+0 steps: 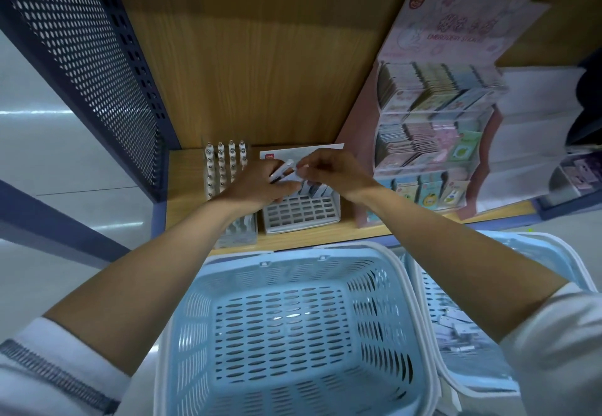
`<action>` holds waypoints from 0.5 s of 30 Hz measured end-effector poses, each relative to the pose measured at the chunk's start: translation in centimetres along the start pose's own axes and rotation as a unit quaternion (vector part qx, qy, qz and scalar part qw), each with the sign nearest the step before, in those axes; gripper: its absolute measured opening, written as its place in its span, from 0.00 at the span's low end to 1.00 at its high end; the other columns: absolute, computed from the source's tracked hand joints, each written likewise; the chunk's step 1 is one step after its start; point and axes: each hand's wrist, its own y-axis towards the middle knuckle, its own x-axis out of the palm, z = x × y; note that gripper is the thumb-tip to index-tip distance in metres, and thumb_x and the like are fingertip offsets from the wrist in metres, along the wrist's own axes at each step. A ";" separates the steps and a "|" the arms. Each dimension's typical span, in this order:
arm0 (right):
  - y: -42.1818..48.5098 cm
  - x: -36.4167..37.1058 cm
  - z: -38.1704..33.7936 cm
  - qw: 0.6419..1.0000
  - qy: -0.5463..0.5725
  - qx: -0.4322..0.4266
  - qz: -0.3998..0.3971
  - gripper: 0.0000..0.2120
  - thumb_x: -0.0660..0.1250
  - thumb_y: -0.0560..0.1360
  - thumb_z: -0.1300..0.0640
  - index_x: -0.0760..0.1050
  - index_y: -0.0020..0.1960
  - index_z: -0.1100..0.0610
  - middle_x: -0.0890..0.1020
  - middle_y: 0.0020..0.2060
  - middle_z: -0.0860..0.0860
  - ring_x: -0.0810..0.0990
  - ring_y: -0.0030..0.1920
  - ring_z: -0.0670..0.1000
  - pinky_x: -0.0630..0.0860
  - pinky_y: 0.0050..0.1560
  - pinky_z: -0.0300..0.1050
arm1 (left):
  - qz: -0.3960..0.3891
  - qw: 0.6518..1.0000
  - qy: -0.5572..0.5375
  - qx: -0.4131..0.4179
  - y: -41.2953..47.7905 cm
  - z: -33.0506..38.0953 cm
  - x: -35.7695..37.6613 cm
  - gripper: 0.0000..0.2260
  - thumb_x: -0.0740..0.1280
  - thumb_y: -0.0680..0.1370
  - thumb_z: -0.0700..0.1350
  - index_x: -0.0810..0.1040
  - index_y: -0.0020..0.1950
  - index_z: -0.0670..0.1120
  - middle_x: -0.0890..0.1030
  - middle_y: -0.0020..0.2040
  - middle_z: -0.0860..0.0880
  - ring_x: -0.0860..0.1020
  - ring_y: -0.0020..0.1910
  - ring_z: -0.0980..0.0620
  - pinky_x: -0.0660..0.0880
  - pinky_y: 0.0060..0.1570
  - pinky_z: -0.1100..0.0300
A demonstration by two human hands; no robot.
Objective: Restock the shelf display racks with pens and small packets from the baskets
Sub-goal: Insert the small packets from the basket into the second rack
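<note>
Nearest: pale blue plastic basket (pixel 192 314), slotted walls and floor, white rim, parked right under the shelf edge. Just beside it on the right, a second basket (pixel 553 243) of the same make, small white packets (pixel 456 324) heaped in its bottom. White sleeves, bare forearms reaching over both. Left hand (pixel 257 187) curls round a small bundle of white pens (pixel 283 169), held above the white grid rack (pixel 301 213). Right hand (pixel 332 171) pinches the end of one pen between thumb and fingertip, seemingly to draw it from the bundle. Blurred here; pen count not readable. Risks, as I judge them: smooth, slim barrels in a loose bundle may slide out when one is pulled, falling to the shelf or down into the basket; grid cells look narrow, so a tilted pen could catch on a cell wall; left wrist sits close over the pen stand (pixel 224 168) of upright pens, and a nudge could topple some. Grid rack is rigid moulded plastic, square cells, front cells unfilled, some items standing at the back. Clear tray (pixel 237 231) at the shelf edge. Shelf (pixel 185 187) wood-grain, smooth. Further right, pink card display (pixel 361 129), tiered, packed with glossy sticker packs. Far left, dark perforated metal panel (pixel 84 57).
</note>
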 end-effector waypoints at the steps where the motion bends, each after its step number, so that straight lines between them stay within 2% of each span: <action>1: 0.0 0.1 -0.3 1.000 0.024 0.004 -0.009 0.04 0.71 0.73 0.64 0.80 0.48 0.60 0.82 0.37 0.51 0.81 0.37 0.44 0.78 0.43 0.38 | 0.002 1.000 0.003 -0.002 0.0 0.0 0.0 0.10 0.69 0.78 0.47 0.77 0.47 0.40 0.79 0.35 0.45 0.76 0.30 0.56 0.69 0.31 0.65; 4: -0.2 0.1 -0.9 0.996 0.088 0.018 -0.027 0.06 0.70 0.73 0.65 0.80 0.48 0.56 0.83 0.35 0.50 0.82 0.40 0.49 0.80 0.47 0.43 | 0.014 1.000 -0.010 0.003 -0.2 0.3 -0.4 0.07 0.70 0.78 0.48 0.75 0.42 0.49 0.77 0.32 0.52 0.74 0.25 0.64 0.67 0.28 0.70; 6: -0.3 -0.4 -1.0 0.996 0.069 0.018 -0.047 0.07 0.69 0.73 0.66 0.79 0.49 0.56 0.83 0.34 0.48 0.82 0.40 0.50 0.80 0.49 0.46 | 0.009 1.000 -0.017 0.003 -0.3 0.3 -0.6 0.06 0.69 0.78 0.49 0.78 0.45 0.47 0.78 0.32 0.52 0.74 0.27 0.62 0.68 0.29 0.66; 9: 0.2 -2.1 -0.4 0.997 0.068 0.010 0.045 0.07 0.69 0.73 0.66 0.79 0.51 0.60 0.82 0.34 0.48 0.81 0.36 0.46 0.79 0.41 0.38 | 0.007 1.000 -0.023 -0.016 -0.4 0.0 -1.1 0.11 0.65 0.80 0.52 0.78 0.54 0.44 0.79 0.37 0.50 0.73 0.30 0.59 0.67 0.32 0.60; 12: 0.4 -3.6 0.8 0.990 -0.054 -0.030 0.128 0.06 0.71 0.73 0.64 0.80 0.48 0.56 0.83 0.34 0.45 0.81 0.36 0.46 0.79 0.41 0.39 | 0.031 0.995 -0.080 -0.057 -0.3 -0.6 -1.8 0.09 0.61 0.82 0.52 0.72 0.56 0.48 0.76 0.37 0.49 0.72 0.34 0.54 0.68 0.35 0.60; 14: 0.1 -3.3 1.7 0.975 -0.179 -0.049 0.126 0.04 0.72 0.73 0.62 0.82 0.47 0.55 0.84 0.37 0.49 0.80 0.37 0.48 0.77 0.43 0.40 | 0.027 0.992 -0.107 -0.065 -0.3 -0.7 -1.9 0.04 0.59 0.83 0.48 0.70 0.50 0.49 0.72 0.36 0.49 0.69 0.32 0.55 0.67 0.32 0.62; 15: 0.0 -2.8 2.2 0.965 -0.229 -0.057 0.113 0.04 0.72 0.73 0.62 0.82 0.47 0.56 0.84 0.39 0.51 0.80 0.38 0.48 0.76 0.43 0.39 | 0.019 0.992 -0.112 -0.061 -0.4 -0.6 -1.8 0.05 0.59 0.83 0.47 0.69 0.47 0.49 0.72 0.35 0.48 0.69 0.29 0.55 0.66 0.29 0.63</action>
